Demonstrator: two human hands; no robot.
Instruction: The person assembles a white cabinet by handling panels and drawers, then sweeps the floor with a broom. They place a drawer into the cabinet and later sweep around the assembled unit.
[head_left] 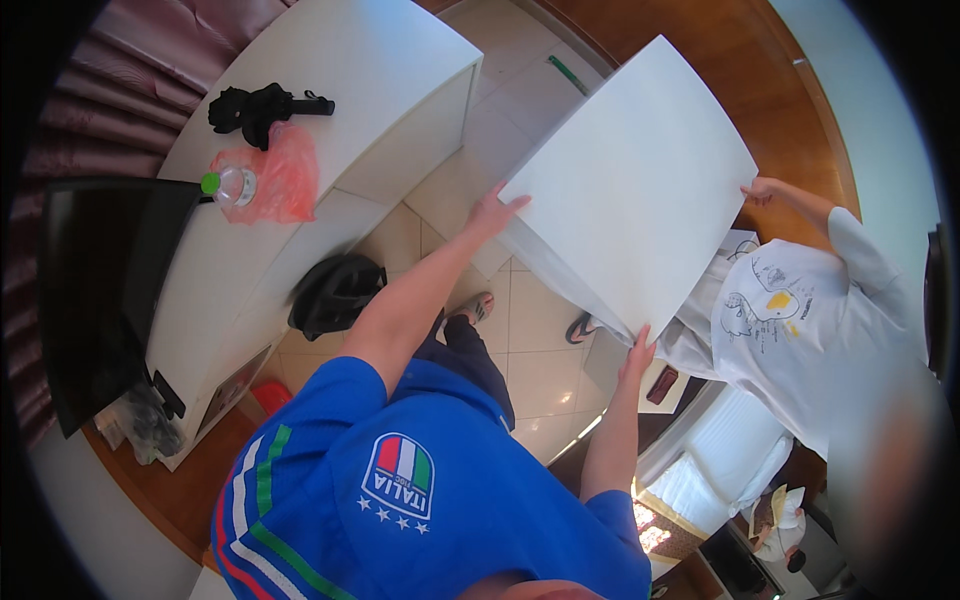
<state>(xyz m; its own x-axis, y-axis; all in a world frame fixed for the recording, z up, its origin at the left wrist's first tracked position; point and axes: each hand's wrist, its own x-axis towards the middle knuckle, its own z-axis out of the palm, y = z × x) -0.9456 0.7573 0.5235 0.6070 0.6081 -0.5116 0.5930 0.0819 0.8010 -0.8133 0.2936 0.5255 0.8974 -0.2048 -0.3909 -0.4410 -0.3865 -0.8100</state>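
Note:
A large white rectangular panel [630,190] is held up in front of me, tilted; its underside is hidden, so I cannot tell if it is part of a bigger piece. My left hand [495,213] grips its left corner, thumb on top and fingers beneath. At the near corner my right hand [638,356] grips the edge the same way. Another person in a white printed T-shirt [780,305] stands at the right, and that person's hand [762,190] holds the panel's right corner.
On the left, a white cabinet [370,60] carries a black folded device [262,108], a pink plastic bag [292,180] and a green-capped bottle [235,186]. A black screen [115,290] stands beside it. A black bag [338,293] lies on the tiled floor. A bed [730,450] is at lower right.

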